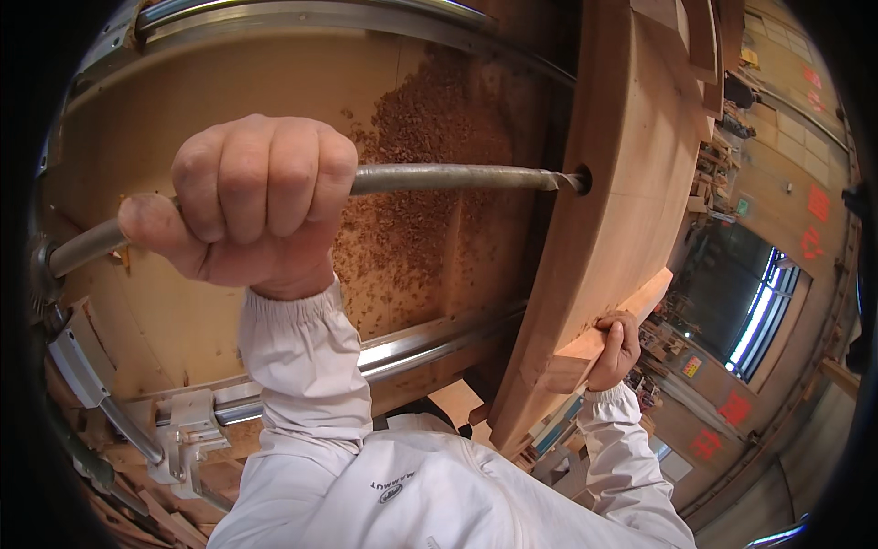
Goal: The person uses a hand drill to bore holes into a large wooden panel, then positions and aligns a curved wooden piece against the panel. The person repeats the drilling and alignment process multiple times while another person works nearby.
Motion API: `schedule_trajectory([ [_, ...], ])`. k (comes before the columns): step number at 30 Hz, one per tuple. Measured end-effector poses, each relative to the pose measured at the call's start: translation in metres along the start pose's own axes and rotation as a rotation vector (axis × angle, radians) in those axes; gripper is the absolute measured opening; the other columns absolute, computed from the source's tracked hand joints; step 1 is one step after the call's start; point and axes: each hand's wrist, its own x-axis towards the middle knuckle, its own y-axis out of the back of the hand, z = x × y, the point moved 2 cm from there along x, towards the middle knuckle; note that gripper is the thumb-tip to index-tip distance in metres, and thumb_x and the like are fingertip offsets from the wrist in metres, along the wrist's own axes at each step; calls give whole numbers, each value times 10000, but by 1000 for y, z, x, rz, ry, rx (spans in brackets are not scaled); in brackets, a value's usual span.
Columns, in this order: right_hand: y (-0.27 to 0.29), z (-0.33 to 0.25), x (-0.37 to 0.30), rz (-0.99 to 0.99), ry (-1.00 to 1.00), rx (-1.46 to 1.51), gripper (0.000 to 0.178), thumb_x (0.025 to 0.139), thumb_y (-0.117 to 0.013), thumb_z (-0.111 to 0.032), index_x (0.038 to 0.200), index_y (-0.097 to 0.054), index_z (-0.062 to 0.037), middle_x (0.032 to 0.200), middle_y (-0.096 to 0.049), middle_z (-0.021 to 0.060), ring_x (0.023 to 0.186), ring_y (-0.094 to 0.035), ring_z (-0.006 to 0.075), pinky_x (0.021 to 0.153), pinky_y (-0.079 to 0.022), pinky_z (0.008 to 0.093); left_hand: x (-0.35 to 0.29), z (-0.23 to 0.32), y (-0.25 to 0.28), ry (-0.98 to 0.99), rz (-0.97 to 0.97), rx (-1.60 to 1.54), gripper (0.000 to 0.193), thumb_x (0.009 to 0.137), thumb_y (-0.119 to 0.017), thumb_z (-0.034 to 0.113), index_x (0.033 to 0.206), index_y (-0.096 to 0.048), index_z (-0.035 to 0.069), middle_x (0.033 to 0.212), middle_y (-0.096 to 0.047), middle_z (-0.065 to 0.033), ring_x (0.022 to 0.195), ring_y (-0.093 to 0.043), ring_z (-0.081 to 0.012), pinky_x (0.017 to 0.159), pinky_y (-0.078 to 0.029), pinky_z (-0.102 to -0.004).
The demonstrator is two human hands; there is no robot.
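My left hand (251, 206) is closed in a fist around a long grey metal auger shaft (457, 177). The shaft runs from a chuck at the far left edge to a hole (582, 179) in the side of a large curved wooden beam (622, 165), where its tip is buried. My right hand (615, 349) grips the lower edge of that beam, fingers wrapped over a pale wooden block (631, 316) fixed there. Both arms wear white sleeves.
Behind the shaft lies a plywood bed (165, 119) strewn with reddish wood shavings (430, 165), framed by metal rails (430, 343). A grey metal clamp bracket (187, 430) sits at lower left. A workshop with windows (759, 311) and stacked timber shows at right.
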Motion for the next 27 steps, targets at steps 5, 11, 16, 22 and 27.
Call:
schedule_trajectory([
  [5, 0, -1, -1, 13, -15, 17, 273, 1019, -472, -125, 837, -612, 23, 915, -618, 142, 865, -584, 233, 830, -462, 343, -1, -1, -14, -54, 138, 50, 565, 1080, -552, 408, 591, -341, 220, 482, -284, 112, 403, -206, -43, 427, -185, -234],
  [11, -1, -1, -1, 8, -34, 17, 275, 1019, -468, -128, 841, -614, 22, 930, -618, 143, 892, -583, 232, 857, -456, 342, -2, -5, -27, -103, 408, 80, 551, 1115, -449, 362, 594, -340, 220, 489, -258, 99, 430, -169, -76, 464, -205, -255],
  [16, -1, -2, -1, 9, -18, -35, 283, 1021, -469, -140, 838, -614, 19, 941, -620, 144, 907, -583, 241, 870, -454, 344, -2, -4, -37, -114, 571, 91, 541, 1117, -430, 315, 603, -306, 199, 514, -281, 68, 481, -193, -93, 521, -219, -276],
  [22, -1, -3, 0, -4, -28, -40, 287, 1021, -466, -141, 830, -617, 11, 941, -625, 144, 927, -573, 246, 878, -445, 359, -25, -3, -36, -51, 604, 322, 368, 1088, -495, 439, 1062, -462, 73, 953, -498, -49, 882, -459, -175, 820, -403, -360],
  [27, 1, -8, 0, -60, 3, -97, 282, 1030, -452, -147, 856, -596, 21, 943, -599, 115, 902, -540, 204, 860, -407, 319, -80, -19, -41, 135, 728, 898, 517, 1018, -667, 371, 1324, -541, -25, 1206, -620, -131, 1084, -591, -214, 954, -487, -376],
])
